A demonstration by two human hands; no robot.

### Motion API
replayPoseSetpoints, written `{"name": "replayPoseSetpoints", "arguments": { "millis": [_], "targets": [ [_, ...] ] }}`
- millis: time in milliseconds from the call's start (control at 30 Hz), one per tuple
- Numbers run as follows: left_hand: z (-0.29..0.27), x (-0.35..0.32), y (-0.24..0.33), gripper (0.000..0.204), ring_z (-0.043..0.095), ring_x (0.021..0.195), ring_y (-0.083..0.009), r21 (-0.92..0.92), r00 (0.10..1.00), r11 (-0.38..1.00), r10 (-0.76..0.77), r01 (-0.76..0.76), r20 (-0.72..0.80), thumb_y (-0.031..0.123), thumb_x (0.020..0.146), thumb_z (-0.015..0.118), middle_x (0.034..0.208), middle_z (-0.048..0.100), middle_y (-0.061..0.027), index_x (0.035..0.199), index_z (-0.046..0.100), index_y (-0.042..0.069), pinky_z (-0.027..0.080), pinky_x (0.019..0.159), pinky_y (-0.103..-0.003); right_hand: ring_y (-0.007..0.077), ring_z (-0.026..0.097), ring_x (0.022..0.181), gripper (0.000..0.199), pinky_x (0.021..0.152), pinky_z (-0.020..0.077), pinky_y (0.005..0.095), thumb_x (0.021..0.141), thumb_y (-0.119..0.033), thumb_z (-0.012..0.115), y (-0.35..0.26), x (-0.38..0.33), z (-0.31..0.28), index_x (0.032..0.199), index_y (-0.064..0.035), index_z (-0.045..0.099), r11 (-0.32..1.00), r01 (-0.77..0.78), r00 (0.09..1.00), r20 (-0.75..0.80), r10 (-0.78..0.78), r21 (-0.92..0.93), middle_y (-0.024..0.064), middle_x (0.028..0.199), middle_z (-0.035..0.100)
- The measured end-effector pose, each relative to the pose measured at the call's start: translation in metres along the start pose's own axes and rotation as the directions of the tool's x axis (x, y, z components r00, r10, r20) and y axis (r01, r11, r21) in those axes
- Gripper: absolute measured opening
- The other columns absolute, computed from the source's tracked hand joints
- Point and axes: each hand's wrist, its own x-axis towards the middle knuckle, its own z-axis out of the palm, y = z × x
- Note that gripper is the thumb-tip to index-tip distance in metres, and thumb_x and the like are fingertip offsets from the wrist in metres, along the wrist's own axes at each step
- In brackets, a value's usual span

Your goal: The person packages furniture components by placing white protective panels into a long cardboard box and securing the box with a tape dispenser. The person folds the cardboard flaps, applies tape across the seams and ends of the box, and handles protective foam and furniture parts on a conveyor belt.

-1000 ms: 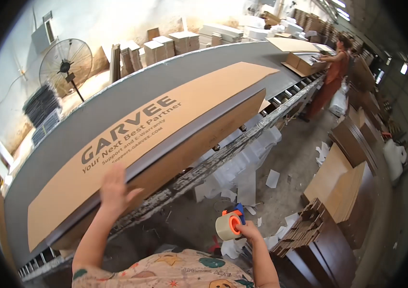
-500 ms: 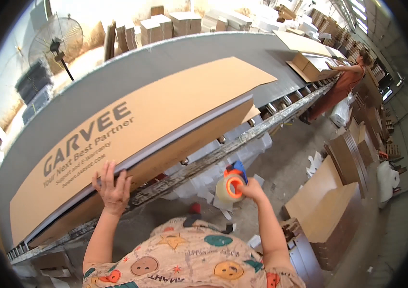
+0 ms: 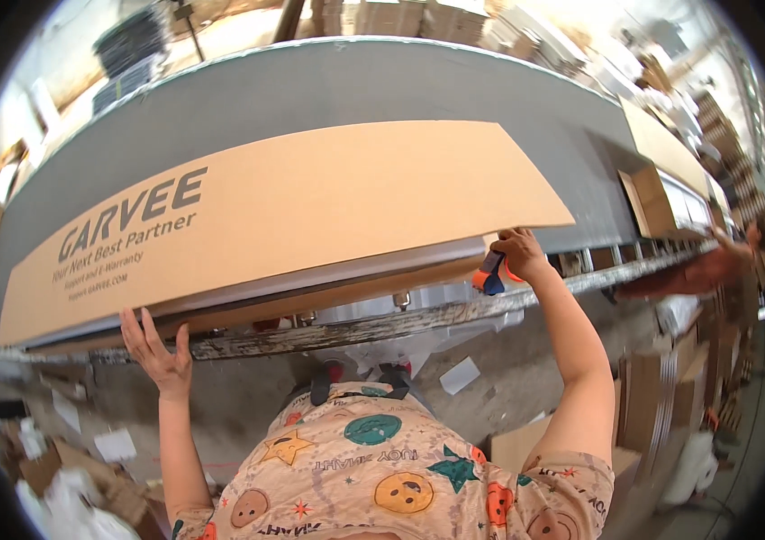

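Note:
A long flat brown carton (image 3: 328, 198) with dark print lies on the grey table in front of me. Its top flap is slightly raised along the near edge, and a pale layer shows in the gap beneath. My left hand (image 3: 159, 358) rests at that near edge toward the left, fingers spread. At the carton's right near corner is my right hand (image 3: 523, 254), closed round a blue and orange tape dispenser (image 3: 492, 274). The hand covers much of the dispenser, and its fingers touch the flap's edge.
Metal rollers and a worn rail (image 3: 355, 331) run along the near side of the grey table (image 3: 292, 85). At the right, a person (image 3: 715, 270) works at another open carton (image 3: 648, 202). Flat cardboard (image 3: 652, 387) stands at lower right; scraps lie on the floor.
My right hand has moved up and forward with the tape dispenser to the carton's right corner. My left hand still sits at the near edge. The view has turned toward the right.

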Motion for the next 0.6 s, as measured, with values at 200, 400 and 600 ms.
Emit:
{"name": "replayPoseSetpoints", "arguments": {
  "millis": [200, 400, 600],
  "targets": [
    [0.003, -0.002, 0.055, 0.073, 0.035, 0.129, -0.0449, 0.009, 0.993, 0.999, -0.039, 0.038, 0.113, 0.037, 0.079, 0.075, 0.146, 0.025, -0.0264, 0.135, 0.042, 0.003, 0.035, 0.103, -0.05, 0.0219, 0.065, 0.085, 0.029, 0.072, 0.0528, 0.0357, 0.079, -0.013, 0.059, 0.043, 0.045, -0.003, 0.107, -0.0063, 0.062, 0.958, 0.286, 0.93, -0.249, -0.27, 0.031, 0.0071, 0.089, 0.067],
    [-0.005, 0.004, 0.051, 0.075, 0.045, 0.117, -0.0421, 0.024, 0.977, 0.99, -0.144, 0.142, 0.154, 0.041, 0.066, 0.084, 0.137, 0.031, -0.0247, 0.122, 0.053, 0.002, 0.045, 0.095, -0.047, 0.0141, 0.056, 0.044, 0.029, 0.035, 0.0424, 0.0247, 0.083, -0.033, 0.065, 0.065, -0.028, 0.046, 0.094, -0.0064, 0.058, -0.174, -0.665, 0.44, 0.569, 0.695, 0.727, 0.0051, 0.061, 0.057],
    [-0.006, 0.016, 0.049, 0.066, 0.049, 0.111, -0.0412, 0.091, 0.98, 0.99, -0.119, 0.105, 0.162, 0.034, 0.06, 0.088, 0.13, 0.039, -0.0238, 0.11, 0.058, 0.003, 0.046, 0.093, -0.045, 0.0138, 0.048, 0.036, 0.02, 0.031, 0.0344, 0.0263, 0.081, -0.023, 0.064, 0.012, -0.032, 0.06, 0.083, -0.0043, 0.055, -0.276, -0.438, 0.356, 0.447, 0.821, 0.855, 0.0049, 0.053, 0.051]
  ]
}}
